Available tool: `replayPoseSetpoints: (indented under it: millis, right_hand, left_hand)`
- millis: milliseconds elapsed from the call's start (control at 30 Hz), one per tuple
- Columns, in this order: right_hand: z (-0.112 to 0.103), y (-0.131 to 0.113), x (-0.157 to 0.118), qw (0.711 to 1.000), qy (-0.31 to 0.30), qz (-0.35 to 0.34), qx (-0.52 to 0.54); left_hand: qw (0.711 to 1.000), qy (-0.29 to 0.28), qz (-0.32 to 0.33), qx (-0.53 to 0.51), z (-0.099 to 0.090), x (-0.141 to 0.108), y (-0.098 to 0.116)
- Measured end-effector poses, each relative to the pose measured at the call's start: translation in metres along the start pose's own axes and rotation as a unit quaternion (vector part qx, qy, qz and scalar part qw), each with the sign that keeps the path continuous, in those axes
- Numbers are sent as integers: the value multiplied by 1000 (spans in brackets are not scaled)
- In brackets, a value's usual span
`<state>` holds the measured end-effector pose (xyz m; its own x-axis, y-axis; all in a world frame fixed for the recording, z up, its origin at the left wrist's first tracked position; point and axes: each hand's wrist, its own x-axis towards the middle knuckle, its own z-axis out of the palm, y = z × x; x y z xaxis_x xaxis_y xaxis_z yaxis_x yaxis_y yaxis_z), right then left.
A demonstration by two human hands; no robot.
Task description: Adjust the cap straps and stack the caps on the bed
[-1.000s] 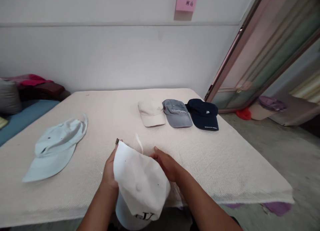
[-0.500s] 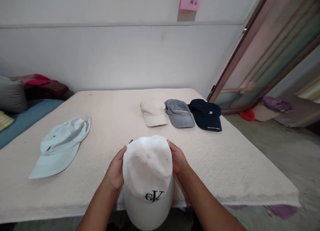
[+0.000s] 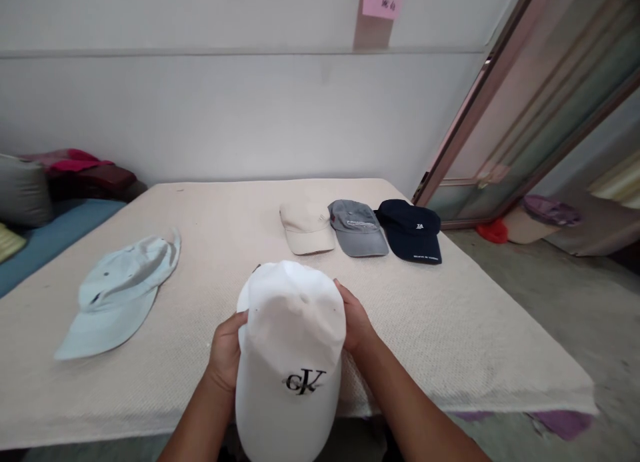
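A white baseball cap (image 3: 280,335) with a black "CK" monogram is held at the table's near edge, its brim toward me. My left hand (image 3: 227,352) grips its left side, thumb on top and the other fingers hidden beneath. On the opposite side my right hand (image 3: 355,319) is closed on the cap, with its fingertips partly out of sight. Farther back, a beige cap (image 3: 306,227), a grey cap (image 3: 357,227) and a navy cap (image 3: 410,230) sit side by side. A pale blue cap (image 3: 117,295) lies on its side at the left.
A cream textured cloth covers the table (image 3: 450,342), which meets a white wall (image 3: 225,115). At the left stand a grey cushion (image 3: 25,192) and dark red items on a blue surface (image 3: 75,229). A framed glass door (image 3: 530,129) is at the right.
The white cap has turned slightly and its back has lifted a little, with the monogram now higher. My left hand has shifted lower along its side. The other caps stay put.
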<state>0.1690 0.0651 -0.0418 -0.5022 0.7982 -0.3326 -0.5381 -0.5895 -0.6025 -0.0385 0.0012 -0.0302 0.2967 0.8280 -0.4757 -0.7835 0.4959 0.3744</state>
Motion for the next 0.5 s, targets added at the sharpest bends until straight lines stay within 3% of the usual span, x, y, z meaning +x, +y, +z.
replayPoseSetpoints:
  millis: [167, 300, 400, 500]
  right_hand:
    - [3, 11, -9, 996, -90, 9, 12]
    - [4, 18, -13, 994, -111, -4, -1]
    - [2, 17, -8, 997, -71, -29, 19]
    - [-3, 12, 0, 996, 11, -73, 45]
  left_hand:
    - [999, 1, 42, -19, -10, 5, 17]
    - [998, 17, 61, -18, -3, 6, 21]
    - [998, 30, 51, -5, 10, 3, 15]
    - [997, 47, 62, 18, 22, 0, 2]
